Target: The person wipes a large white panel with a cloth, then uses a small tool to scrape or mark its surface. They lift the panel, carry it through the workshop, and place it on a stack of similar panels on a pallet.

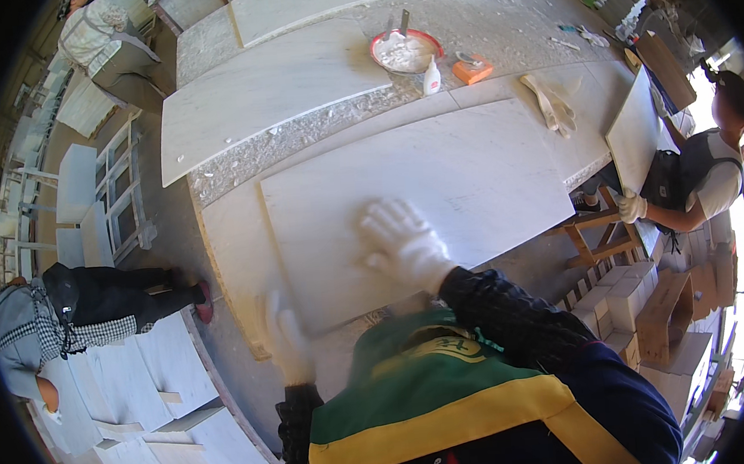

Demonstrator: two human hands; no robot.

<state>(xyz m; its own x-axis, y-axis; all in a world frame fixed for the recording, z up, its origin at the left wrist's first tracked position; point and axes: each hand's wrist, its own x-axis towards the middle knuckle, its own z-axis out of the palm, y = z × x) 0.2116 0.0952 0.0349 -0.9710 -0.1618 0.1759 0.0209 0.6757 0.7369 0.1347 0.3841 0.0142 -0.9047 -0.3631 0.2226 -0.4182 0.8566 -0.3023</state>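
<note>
A large white marble-look slab (489, 172) with faint grey veins lies flat on the worktable before me. My right hand (407, 242), in a white glove, rests on top of the slab, its fingers spread. By the slab's near left corner is my left hand (286, 337), also gloved and blurred by motion. Its fingers look stretched out, and nothing shows in them. Whether it touches the slab's edge, I cannot tell.
Beyond the slab lie another pale slab (284, 87), a red-rimmed bowl of white paste (407, 53), a white bottle (432, 77), an orange block (473, 71) and gloves (550, 106). A co-worker (712, 161) holds a panel (632, 132) at right; another person (93, 307) stands left.
</note>
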